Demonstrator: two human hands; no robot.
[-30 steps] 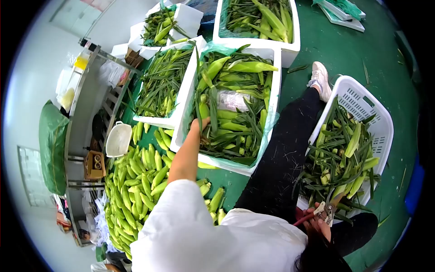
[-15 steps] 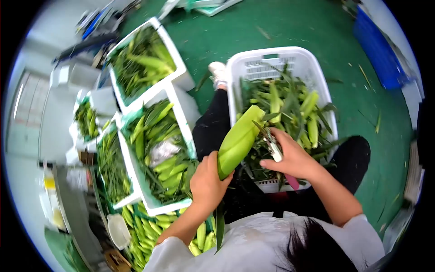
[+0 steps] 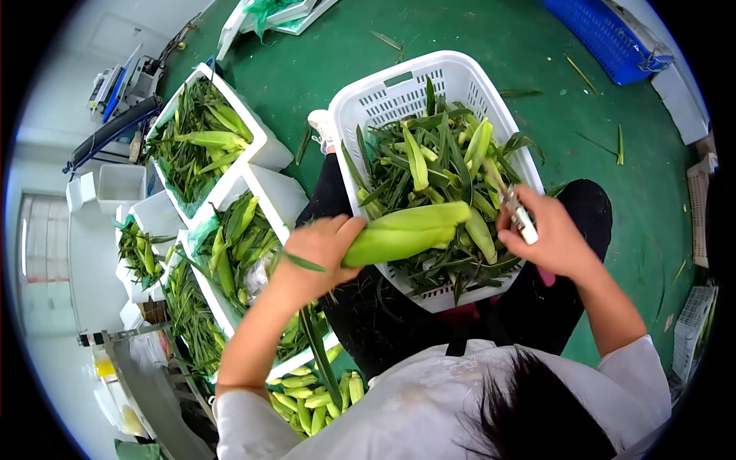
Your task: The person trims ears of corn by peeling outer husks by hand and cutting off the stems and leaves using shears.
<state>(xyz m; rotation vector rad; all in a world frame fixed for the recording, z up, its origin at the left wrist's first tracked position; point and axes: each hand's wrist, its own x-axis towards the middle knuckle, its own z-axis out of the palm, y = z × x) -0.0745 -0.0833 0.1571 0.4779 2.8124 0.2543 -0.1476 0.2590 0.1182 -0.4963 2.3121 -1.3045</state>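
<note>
My left hand is closed around the stalk-side end of an ear of corn in its green husk. The ear lies nearly level over the near part of a white basket, its far end pointing right. Loose husks and leaves fill much of that basket. To the right of the ear, my right hand grips what look like pruning shears, metal with a pinkish handle end. Their blades are blurred and apart from the ear. A long leaf hangs below my left hand.
White foam boxes of husked-in corn and leaves stand on the left. More ears lie in a pile at lower left. A blue crate sits at upper right on the green floor, with scattered leaf scraps.
The ear has turned from steeply upright to nearly level. My right hand with the shears has moved right, away from the ear's end. The camera view has shifted too.
</note>
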